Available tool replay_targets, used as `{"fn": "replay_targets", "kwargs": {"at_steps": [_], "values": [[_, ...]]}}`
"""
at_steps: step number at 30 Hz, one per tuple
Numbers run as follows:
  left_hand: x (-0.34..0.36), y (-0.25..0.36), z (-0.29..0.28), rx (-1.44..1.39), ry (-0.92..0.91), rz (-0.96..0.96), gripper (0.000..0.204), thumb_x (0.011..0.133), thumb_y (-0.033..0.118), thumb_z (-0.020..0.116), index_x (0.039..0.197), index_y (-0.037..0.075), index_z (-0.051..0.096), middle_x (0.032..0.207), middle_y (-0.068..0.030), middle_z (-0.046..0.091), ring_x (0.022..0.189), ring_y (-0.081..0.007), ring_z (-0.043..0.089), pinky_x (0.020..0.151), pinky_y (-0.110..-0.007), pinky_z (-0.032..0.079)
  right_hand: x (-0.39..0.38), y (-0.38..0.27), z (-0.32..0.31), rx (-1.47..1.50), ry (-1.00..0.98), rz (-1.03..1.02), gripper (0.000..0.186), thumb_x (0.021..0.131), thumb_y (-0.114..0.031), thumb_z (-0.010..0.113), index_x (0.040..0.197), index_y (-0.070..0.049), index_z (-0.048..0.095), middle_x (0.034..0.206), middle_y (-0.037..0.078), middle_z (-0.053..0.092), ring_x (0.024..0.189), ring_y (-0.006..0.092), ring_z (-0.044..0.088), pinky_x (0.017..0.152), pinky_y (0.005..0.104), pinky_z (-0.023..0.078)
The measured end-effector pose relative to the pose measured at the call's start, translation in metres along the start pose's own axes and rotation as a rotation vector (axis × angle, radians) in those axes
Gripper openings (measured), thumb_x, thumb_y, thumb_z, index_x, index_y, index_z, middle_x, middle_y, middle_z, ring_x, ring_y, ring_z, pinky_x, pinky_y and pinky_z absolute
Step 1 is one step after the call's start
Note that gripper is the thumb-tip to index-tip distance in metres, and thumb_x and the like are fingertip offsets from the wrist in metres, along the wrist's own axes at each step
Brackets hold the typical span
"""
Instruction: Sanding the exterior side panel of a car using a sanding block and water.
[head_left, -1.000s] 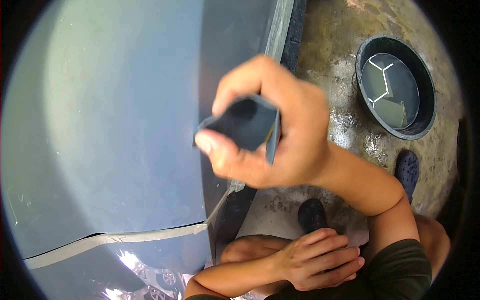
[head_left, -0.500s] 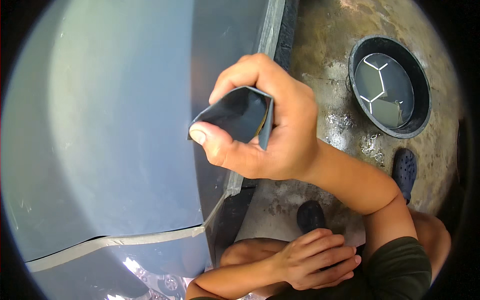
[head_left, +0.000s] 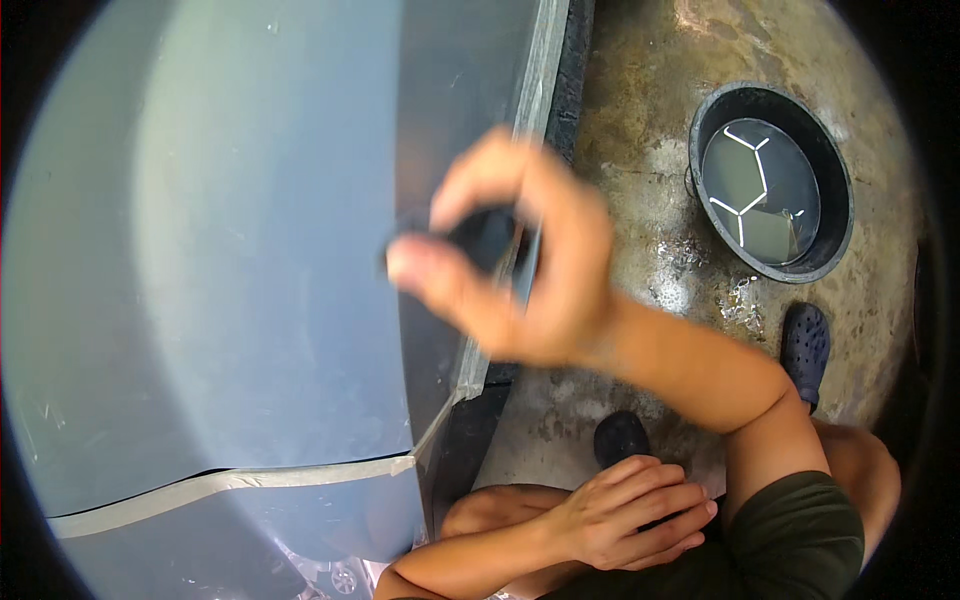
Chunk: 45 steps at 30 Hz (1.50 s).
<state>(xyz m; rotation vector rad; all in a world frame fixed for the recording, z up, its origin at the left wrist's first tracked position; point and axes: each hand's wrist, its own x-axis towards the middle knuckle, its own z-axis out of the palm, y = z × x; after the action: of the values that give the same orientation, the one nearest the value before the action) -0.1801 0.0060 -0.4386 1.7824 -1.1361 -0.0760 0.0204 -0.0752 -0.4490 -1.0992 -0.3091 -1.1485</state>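
My right hand (head_left: 550, 260), blurred by motion, grips a dark folded sheet (head_left: 480, 232), apparently sandpaper, over the right part of a matte blue-grey vehicle panel (head_left: 260, 250). My thumb lies across the sheet's left end. Pale masking tape (head_left: 270, 478) runs along the lower seam of the panel, and another strip (head_left: 535, 75) follows its right edge. My left hand (head_left: 630, 515) rests low in my lap on dark clothing, its fingers loosely bent and slightly apart; what lies under them is hidden.
At right on the wet, stained concrete floor (head_left: 640, 160) stands a black tub (head_left: 835, 200) of cloudy water with sheets in it. My feet in dark clogs (head_left: 805, 350) and my bent knees (head_left: 860, 470) are below, beside the dark lower edge (head_left: 485, 420) of the vehicle.
My right hand, still holding the dark sheet, has shifted slightly left since a second ago and is now more blurred. My left hand has barely moved.
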Motion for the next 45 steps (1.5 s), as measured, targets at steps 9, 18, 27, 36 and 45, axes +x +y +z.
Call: {"fn": "replay_targets", "kwargs": {"at_steps": [9,18,27,36,45], "values": [[0.001,0.006,-0.001,0.016,-0.011,0.000,0.033,0.086,0.015,0.086,0.113,-0.001,0.077,0.113,-0.0131,0.072,0.097,-0.0289,0.068,0.078,-0.039,0.056,0.012,-0.009,0.007,-0.005,0.053,0.193,0.036,0.093,-0.032,0.088,0.095,-0.005,0.064,0.084,0.009,0.067,0.066,0.0196,0.066,0.056,0.0314,0.051],[0.001,0.009,-0.002,0.014,-0.002,-0.011,0.033,0.086,0.015,0.086,0.114,-0.001,0.077,0.113,-0.0134,0.072,0.096,-0.0287,0.068,0.078,-0.040,0.055,-0.031,-0.017,0.020,-0.057,0.086,0.115,0.039,0.091,-0.044,0.087,0.093,-0.012,0.065,0.084,0.002,0.065,0.073,0.0210,0.056,0.069,0.0349,0.042],[0.002,0.002,-0.004,0.010,0.000,0.007,0.034,0.086,0.014,0.086,0.114,-0.002,0.077,0.113,-0.0145,0.072,0.095,-0.0294,0.069,0.077,-0.040,0.056,-0.061,-0.036,0.021,-0.056,0.012,0.150,0.041,0.089,-0.049,0.088,0.091,-0.015,0.065,0.084,-0.001,0.064,0.077,0.0194,0.058,0.075,0.0346,0.040],[-0.001,-0.001,-0.004,0.012,-0.020,-0.017,0.031,0.086,0.016,0.090,0.112,0.002,0.082,0.111,-0.0131,0.076,0.092,-0.0277,0.072,0.072,-0.037,0.058,-0.057,-0.026,0.026,-0.102,0.082,0.120,0.050,0.087,-0.061,0.084,0.092,-0.015,0.064,0.085,-0.002,0.063,0.080,0.0177,0.059,0.077,0.0338,0.038],[0.000,0.001,-0.005,0.013,-0.006,-0.010,0.032,0.084,0.016,0.091,0.111,0.002,0.081,0.110,-0.0126,0.077,0.091,-0.0275,0.073,0.073,-0.037,0.059,-0.002,-0.003,0.026,-0.052,0.199,0.308,0.058,0.085,-0.065,0.084,0.091,-0.012,0.063,0.084,0.001,0.058,0.078,0.0211,0.055,0.076,0.0383,0.042]]}}
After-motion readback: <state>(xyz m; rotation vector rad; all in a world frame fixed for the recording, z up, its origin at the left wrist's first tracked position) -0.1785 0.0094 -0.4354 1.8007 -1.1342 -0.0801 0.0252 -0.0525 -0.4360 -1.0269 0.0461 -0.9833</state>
